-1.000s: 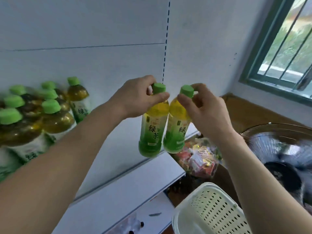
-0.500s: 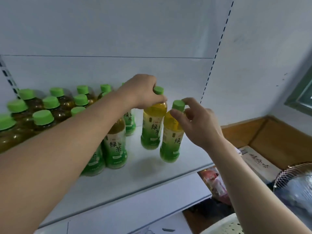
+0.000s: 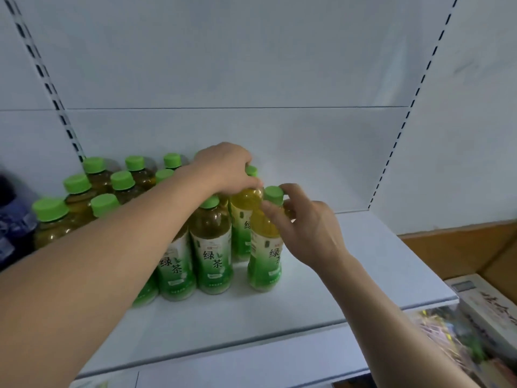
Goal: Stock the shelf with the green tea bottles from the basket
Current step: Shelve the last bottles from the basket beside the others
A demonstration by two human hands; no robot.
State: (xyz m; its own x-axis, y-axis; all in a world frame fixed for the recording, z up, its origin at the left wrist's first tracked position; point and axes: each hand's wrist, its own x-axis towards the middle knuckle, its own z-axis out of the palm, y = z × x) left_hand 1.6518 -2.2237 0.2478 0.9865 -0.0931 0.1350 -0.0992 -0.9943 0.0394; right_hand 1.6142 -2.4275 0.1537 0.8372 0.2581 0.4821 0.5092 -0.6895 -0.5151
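Two green tea bottles with green caps stand upright on the white shelf [image 3: 349, 275], each gripped at the neck. My left hand [image 3: 226, 169] holds the rear bottle [image 3: 243, 219], its cap mostly covered by my fingers. My right hand [image 3: 305, 228] pinches the cap and neck of the front bottle [image 3: 264, 256]. Both bottles sit at the right end of a block of several stocked tea bottles [image 3: 211, 247] that fills the shelf's left half. The basket is out of view.
The shelf's right half is bare white board up to a slotted upright [image 3: 391, 152]. A brown cardboard box [image 3: 475, 247] and a white carton [image 3: 486, 301] sit lower right. Dark blue packaged goods [image 3: 14, 219] lie at the far left.
Both hands carried the two bottles leftward and down onto the shelf, setting them beside the stocked row. The view swung left, so the window, fan and basket dropped out of sight.
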